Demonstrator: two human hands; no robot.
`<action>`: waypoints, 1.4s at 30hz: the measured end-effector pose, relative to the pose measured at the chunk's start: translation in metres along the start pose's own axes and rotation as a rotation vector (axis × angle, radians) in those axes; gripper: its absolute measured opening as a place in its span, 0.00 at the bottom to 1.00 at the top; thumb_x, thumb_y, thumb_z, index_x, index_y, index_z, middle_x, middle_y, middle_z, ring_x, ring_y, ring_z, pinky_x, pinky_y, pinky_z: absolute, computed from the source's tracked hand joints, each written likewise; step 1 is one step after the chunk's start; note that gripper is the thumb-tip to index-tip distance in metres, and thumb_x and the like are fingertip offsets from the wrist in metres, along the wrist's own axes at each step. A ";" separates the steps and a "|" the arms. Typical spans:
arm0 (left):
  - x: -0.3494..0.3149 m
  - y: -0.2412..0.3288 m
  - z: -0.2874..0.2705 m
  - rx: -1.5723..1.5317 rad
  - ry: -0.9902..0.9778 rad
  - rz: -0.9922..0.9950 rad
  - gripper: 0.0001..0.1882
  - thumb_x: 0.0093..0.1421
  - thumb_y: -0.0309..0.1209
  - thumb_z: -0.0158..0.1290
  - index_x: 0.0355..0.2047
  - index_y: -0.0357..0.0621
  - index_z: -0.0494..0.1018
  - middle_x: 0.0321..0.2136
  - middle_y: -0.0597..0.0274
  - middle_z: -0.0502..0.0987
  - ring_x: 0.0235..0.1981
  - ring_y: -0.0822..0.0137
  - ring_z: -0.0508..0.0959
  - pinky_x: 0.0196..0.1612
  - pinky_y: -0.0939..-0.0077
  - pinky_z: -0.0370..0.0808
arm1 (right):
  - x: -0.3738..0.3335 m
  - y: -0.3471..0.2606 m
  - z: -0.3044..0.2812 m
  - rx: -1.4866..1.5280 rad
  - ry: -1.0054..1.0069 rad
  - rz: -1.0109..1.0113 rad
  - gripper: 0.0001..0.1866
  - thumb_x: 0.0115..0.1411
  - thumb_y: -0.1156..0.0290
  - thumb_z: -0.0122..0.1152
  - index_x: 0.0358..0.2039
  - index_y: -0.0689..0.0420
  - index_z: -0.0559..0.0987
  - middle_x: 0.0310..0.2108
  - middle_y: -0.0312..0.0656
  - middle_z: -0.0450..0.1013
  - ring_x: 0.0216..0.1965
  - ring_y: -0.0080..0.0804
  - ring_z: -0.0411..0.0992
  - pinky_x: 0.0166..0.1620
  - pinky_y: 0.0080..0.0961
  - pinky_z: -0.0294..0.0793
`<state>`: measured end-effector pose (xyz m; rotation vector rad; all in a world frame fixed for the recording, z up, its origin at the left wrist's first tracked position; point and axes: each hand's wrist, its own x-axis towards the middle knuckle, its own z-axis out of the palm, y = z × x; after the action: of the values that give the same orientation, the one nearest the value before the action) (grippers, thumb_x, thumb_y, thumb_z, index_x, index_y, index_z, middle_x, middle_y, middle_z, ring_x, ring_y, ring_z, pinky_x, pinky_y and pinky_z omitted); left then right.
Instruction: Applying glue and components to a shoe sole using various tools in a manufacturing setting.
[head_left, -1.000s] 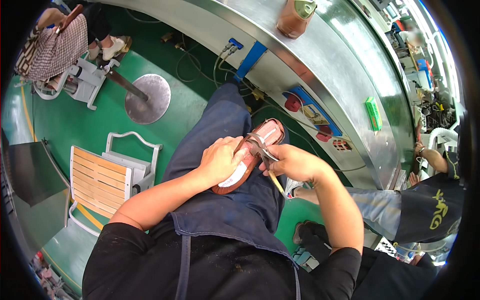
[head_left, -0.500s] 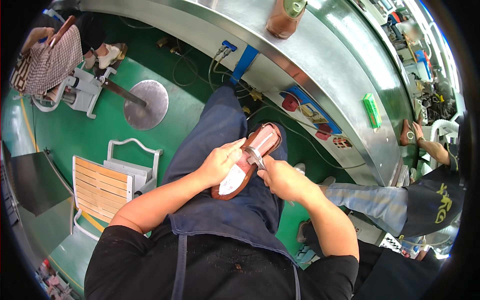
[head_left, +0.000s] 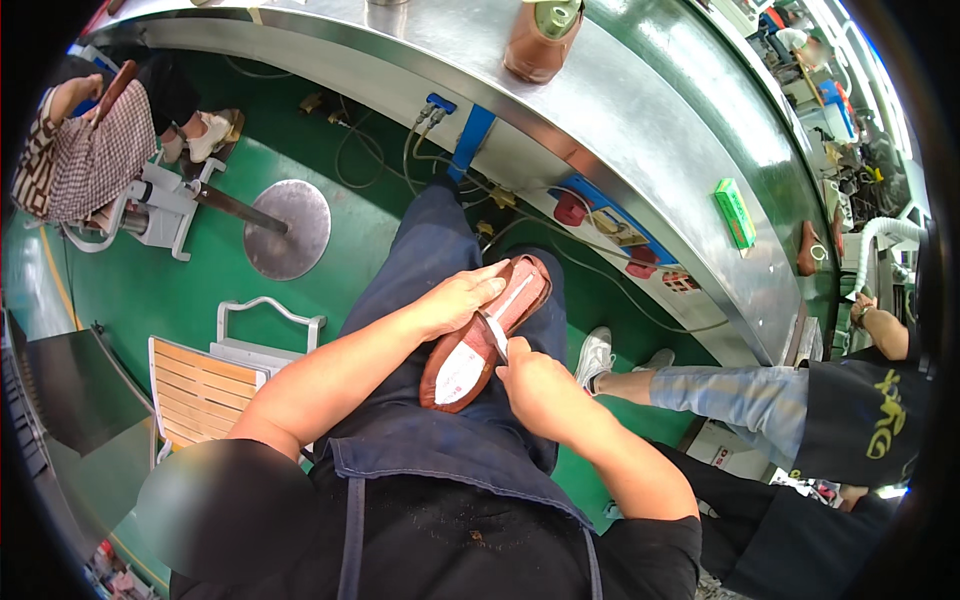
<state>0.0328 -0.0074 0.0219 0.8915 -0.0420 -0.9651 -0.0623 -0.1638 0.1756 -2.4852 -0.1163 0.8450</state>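
A brown shoe upper on a last lies bottom up across my lap, with a white patch on its near half and a pale strip along its far half. My left hand grips its left side near the middle, fingers wrapped over the edge. In my right hand, closed at the shoe's right side, is a pair of metal pincers. Their curved silver head touches the shoe's underside near the middle. The handles are hidden in my fist.
Ahead runs a steel workbench bearing another brown shoe on a green last and a green box. A slatted wooden chair stands left, near a round metal base. One person sits far left; others are close on my right.
The pincers' head has turned and shifted slightly left and down along the shoe. My right hand has drawn a little nearer and left. The left hand still holds the shoe.
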 end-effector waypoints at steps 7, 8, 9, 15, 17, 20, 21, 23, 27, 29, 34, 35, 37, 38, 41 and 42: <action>0.000 0.006 0.001 0.836 0.137 0.217 0.31 0.76 0.40 0.45 0.72 0.34 0.61 0.63 0.41 0.75 0.64 0.50 0.76 0.67 0.66 0.68 | 0.016 0.031 -0.061 -0.006 -0.159 0.123 0.11 0.71 0.72 0.55 0.44 0.68 0.71 0.31 0.56 0.81 0.36 0.50 0.83 0.40 0.42 0.80; 0.002 0.005 0.001 0.932 0.167 0.234 0.31 0.76 0.40 0.45 0.71 0.33 0.62 0.63 0.37 0.74 0.65 0.46 0.75 0.67 0.64 0.68 | 0.020 0.031 -0.067 -0.022 -0.120 0.161 0.11 0.70 0.72 0.55 0.44 0.69 0.71 0.31 0.56 0.80 0.36 0.51 0.82 0.40 0.42 0.80; 0.002 0.004 0.000 0.927 0.166 0.235 0.31 0.76 0.40 0.45 0.71 0.33 0.62 0.63 0.37 0.74 0.65 0.46 0.75 0.67 0.64 0.68 | 0.024 0.031 -0.071 -0.055 -0.095 0.141 0.12 0.70 0.71 0.56 0.45 0.69 0.71 0.31 0.60 0.80 0.37 0.58 0.81 0.42 0.46 0.79; -0.003 0.007 0.005 0.978 0.205 0.182 0.30 0.75 0.40 0.45 0.71 0.34 0.63 0.62 0.36 0.75 0.63 0.42 0.75 0.65 0.60 0.71 | 0.040 0.020 -0.067 -0.174 -0.009 0.107 0.14 0.70 0.70 0.57 0.46 0.71 0.71 0.35 0.69 0.78 0.43 0.68 0.78 0.45 0.55 0.76; -0.005 0.010 0.008 1.004 0.238 0.151 0.30 0.75 0.41 0.44 0.71 0.36 0.63 0.61 0.38 0.76 0.62 0.42 0.75 0.65 0.59 0.72 | 0.039 0.021 -0.059 -0.177 0.000 0.111 0.14 0.70 0.72 0.55 0.47 0.72 0.72 0.37 0.70 0.78 0.43 0.70 0.78 0.46 0.56 0.77; -0.006 0.010 0.011 1.049 0.245 0.158 0.30 0.76 0.43 0.44 0.72 0.39 0.63 0.61 0.40 0.76 0.62 0.42 0.76 0.64 0.58 0.72 | 0.036 0.029 -0.043 -0.152 0.053 0.093 0.15 0.74 0.68 0.53 0.47 0.70 0.72 0.34 0.63 0.80 0.35 0.63 0.81 0.39 0.52 0.81; -0.006 0.012 0.012 1.048 0.244 0.156 0.30 0.76 0.43 0.44 0.72 0.39 0.63 0.61 0.40 0.76 0.62 0.42 0.76 0.64 0.58 0.72 | 0.037 0.030 -0.040 0.357 -0.011 0.258 0.16 0.75 0.65 0.51 0.47 0.68 0.73 0.32 0.56 0.80 0.31 0.55 0.81 0.35 0.47 0.83; -0.009 0.015 0.011 1.058 0.264 0.118 0.30 0.76 0.44 0.43 0.72 0.40 0.63 0.60 0.40 0.77 0.62 0.42 0.76 0.64 0.58 0.73 | 0.038 0.044 -0.027 1.230 -0.110 0.420 0.17 0.78 0.59 0.50 0.44 0.61 0.77 0.27 0.40 0.74 0.26 0.36 0.78 0.28 0.37 0.83; -0.006 0.016 0.013 1.028 0.247 0.095 0.30 0.76 0.43 0.44 0.72 0.40 0.64 0.59 0.39 0.77 0.61 0.41 0.77 0.63 0.58 0.73 | 0.038 0.081 0.014 1.688 -0.169 0.339 0.18 0.75 0.57 0.55 0.41 0.62 0.78 0.29 0.45 0.76 0.26 0.41 0.79 0.30 0.41 0.86; -0.005 0.016 0.013 1.032 0.241 0.108 0.30 0.75 0.43 0.44 0.72 0.39 0.64 0.60 0.39 0.77 0.61 0.41 0.77 0.63 0.58 0.73 | 0.039 0.091 0.015 1.668 -0.178 0.291 0.18 0.75 0.57 0.55 0.42 0.63 0.79 0.30 0.46 0.78 0.28 0.42 0.81 0.31 0.42 0.86; -0.007 0.016 0.012 1.049 0.246 0.101 0.30 0.75 0.43 0.45 0.71 0.38 0.64 0.58 0.37 0.77 0.60 0.41 0.77 0.62 0.57 0.73 | 0.028 0.076 -0.026 1.247 -0.185 0.298 0.14 0.76 0.67 0.53 0.48 0.66 0.78 0.36 0.50 0.82 0.32 0.42 0.84 0.37 0.36 0.87; -0.007 0.014 0.011 1.053 0.248 0.102 0.30 0.75 0.43 0.45 0.71 0.38 0.64 0.58 0.37 0.78 0.60 0.40 0.77 0.62 0.57 0.74 | 0.023 0.074 -0.039 1.051 -0.199 0.309 0.13 0.76 0.70 0.52 0.48 0.67 0.77 0.36 0.50 0.82 0.33 0.40 0.85 0.39 0.33 0.87; -0.008 0.014 0.010 1.052 0.258 0.102 0.30 0.75 0.42 0.45 0.71 0.38 0.64 0.57 0.37 0.78 0.59 0.40 0.78 0.61 0.57 0.74 | 0.016 0.057 -0.056 0.680 -0.094 0.250 0.13 0.77 0.68 0.51 0.51 0.65 0.76 0.34 0.46 0.81 0.32 0.33 0.82 0.38 0.31 0.83; -0.010 0.016 0.010 1.052 0.265 0.100 0.30 0.75 0.42 0.45 0.71 0.38 0.64 0.56 0.37 0.79 0.59 0.40 0.78 0.61 0.57 0.74 | 0.014 0.042 -0.062 0.437 0.006 0.214 0.15 0.77 0.67 0.50 0.53 0.65 0.75 0.33 0.45 0.80 0.31 0.32 0.81 0.38 0.31 0.82; -0.012 0.014 0.009 1.036 0.268 0.115 0.30 0.75 0.42 0.45 0.71 0.38 0.65 0.55 0.38 0.80 0.58 0.40 0.79 0.61 0.57 0.74 | 0.019 0.009 -0.062 0.340 0.386 -0.056 0.22 0.75 0.72 0.51 0.68 0.61 0.69 0.39 0.49 0.79 0.35 0.38 0.78 0.40 0.35 0.78; -0.010 0.013 0.009 1.024 0.263 0.132 0.30 0.75 0.42 0.46 0.71 0.39 0.65 0.55 0.38 0.80 0.58 0.40 0.79 0.60 0.57 0.74 | 0.025 0.010 -0.057 0.366 0.479 -0.097 0.24 0.74 0.73 0.52 0.69 0.60 0.68 0.41 0.51 0.79 0.37 0.41 0.79 0.41 0.37 0.78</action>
<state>0.0322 -0.0021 0.0399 1.9222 -0.3914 -0.6617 -0.0098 -0.1919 0.1953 -2.2378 0.0786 0.1910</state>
